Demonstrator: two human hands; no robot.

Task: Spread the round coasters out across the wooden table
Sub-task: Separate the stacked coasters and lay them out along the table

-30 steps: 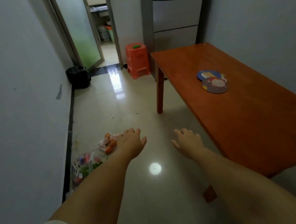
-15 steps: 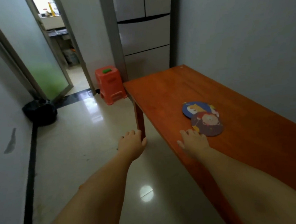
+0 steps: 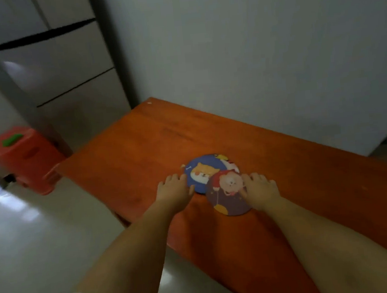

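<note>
two hands are at the small overlapping pile of round cartoon-printed coasters, one on each side. the left hand (image 3: 176, 190) lies flat with fingers loosely spread, its fingertips touching the left rim of the blue round coaster with an orange dog picture (image 3: 201, 174). the right hand (image 3: 259, 190) is also flat and spread, resting on the right edge of the dark purple round coaster with a pale fluffy animal (image 3: 228, 196). neither hand pinches anything; both only press from above.

the purple coaster lies on top and nearer to the person, and it covers the near right part of the blue one. at least one more coaster (image 3: 229, 165) shows at the far right under them; how many are there i cannot tell.

the pile sits near the middle of the orange-brown wooden bench (image 3: 141, 151), a little toward its near long edge. the pile runs from far left to near right, so each hand is beside its own coaster. i think the next move is to slide them apart. open room is wide to the far left and to the right; the near edge is close, and the grey wall (image 3: 250, 58) closes the far side.
</note>
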